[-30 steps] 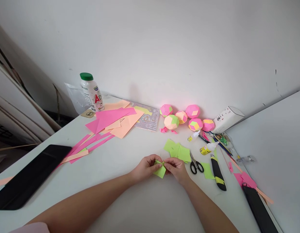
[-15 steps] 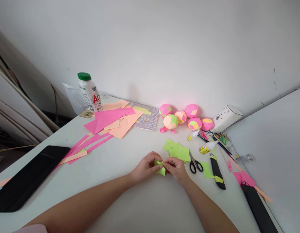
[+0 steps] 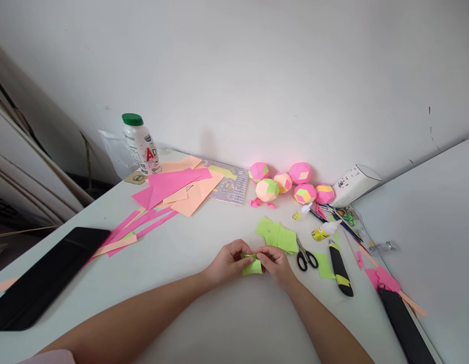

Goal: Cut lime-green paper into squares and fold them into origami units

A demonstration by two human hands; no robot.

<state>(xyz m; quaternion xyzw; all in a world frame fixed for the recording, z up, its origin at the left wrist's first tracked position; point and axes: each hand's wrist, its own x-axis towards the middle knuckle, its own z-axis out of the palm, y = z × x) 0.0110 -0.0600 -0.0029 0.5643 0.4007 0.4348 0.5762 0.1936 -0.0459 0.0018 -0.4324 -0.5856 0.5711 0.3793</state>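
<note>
A small piece of lime-green paper is pinched between both hands near the front middle of the table, its upper edge curled over. My left hand grips its left side with thumb and fingers closed. On the other side, my right hand pinches the upper right part of the same paper. The fingers hide some of the fold. Just beyond the right hand lies a loose pile of green paper squares. Black-handled scissors rest right of that hand, partly by the pile.
Several pink, peach and green paper balls stand along the wall. Glue bottles, a utility knife and another green square lie on the right. Leftward are pink and peach sheets, a white bottle and a black tray-like object.
The green paper has turned slightly between the fingers, and its lower flap now shows squarer and wider. Both hands keep their pinch in nearly the same place.
</note>
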